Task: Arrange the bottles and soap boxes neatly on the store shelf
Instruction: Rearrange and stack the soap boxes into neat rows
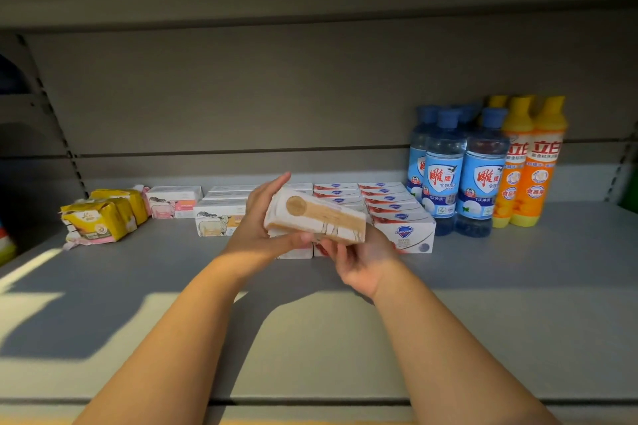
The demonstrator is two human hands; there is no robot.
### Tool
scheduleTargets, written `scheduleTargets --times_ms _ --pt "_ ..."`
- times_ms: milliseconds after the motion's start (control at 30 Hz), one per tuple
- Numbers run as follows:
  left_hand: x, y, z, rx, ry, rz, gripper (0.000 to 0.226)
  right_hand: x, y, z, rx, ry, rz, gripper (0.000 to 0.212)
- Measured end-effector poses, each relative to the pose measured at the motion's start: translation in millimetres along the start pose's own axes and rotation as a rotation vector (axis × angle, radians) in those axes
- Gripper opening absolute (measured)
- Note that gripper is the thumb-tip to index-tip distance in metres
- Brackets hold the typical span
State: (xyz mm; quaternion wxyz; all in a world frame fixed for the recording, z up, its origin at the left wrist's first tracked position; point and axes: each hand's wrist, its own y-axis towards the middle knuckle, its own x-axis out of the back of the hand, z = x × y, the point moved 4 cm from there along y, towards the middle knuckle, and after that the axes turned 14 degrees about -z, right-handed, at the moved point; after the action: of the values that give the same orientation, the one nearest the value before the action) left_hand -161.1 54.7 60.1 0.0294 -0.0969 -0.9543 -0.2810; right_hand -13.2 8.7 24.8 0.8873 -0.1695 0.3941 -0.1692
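Grey shelf (345, 338) stretches wide in front of me, bare along its near half, with the stock pushed back toward the far panel (241, 97).

I'm holding one tan-and-white soap box (321, 217) in the air above the middle of the shelf, tilted so its printed face points up at me. I think that's so I can read which kind it is before it goes down. My left hand (257, 228) grips its left end, fingers behind and thumb along the near edge. My right hand (362, 260) cups the right end from below, fingers curled under it, so the box can't slip while I turn it.

Just behind my hands sit the pale soap boxes (214, 214), some stacked. To their right, the white-and-red soap boxes (397, 214) run in tidy rows from far to near.

Far right, the blue bottles (462, 176) stand upright in a cluster, touching the orange bottles (531, 166) beside them — already grouped by kind.

At the far left, the yellow packs (100, 217) lean loosely against each other, and they look the least orderly.

My box's colours match the pale group, so I judge it belongs there — squared up with the printed face forward.
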Motion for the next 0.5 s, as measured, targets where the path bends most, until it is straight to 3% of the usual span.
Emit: scheduleTargets --times_ms 100,167,233,300,500 --pt "-2.0 -2.5 -3.2 -0.032 -0.081 -0.052 0.062 -2.6 1.0 -1.5 0.008 -0.020 -0.002 0.029" --pt "-6.7 -3.2 3.2 0.041 -0.137 -0.106 0.040 -4.3 4.3 0.3 0.112 -0.077 -0.027 0.038" --pt "-8.6 -1.2 11.2 0.124 -0.112 -0.208 0.031 -6.8 5.3 2.0 0.235 -0.157 -0.066 0.049" --pt "-8.5 2.6 18.8 0.242 -0.160 -0.255 0.036 -12.1 5.0 2.8 0.338 -0.236 -0.067 0.050" --pt "-9.1 2.5 31.4 0.759 -0.517 -0.096 0.045 -18.7 -3.4 0.5 0.696 -0.509 0.051 0.024"
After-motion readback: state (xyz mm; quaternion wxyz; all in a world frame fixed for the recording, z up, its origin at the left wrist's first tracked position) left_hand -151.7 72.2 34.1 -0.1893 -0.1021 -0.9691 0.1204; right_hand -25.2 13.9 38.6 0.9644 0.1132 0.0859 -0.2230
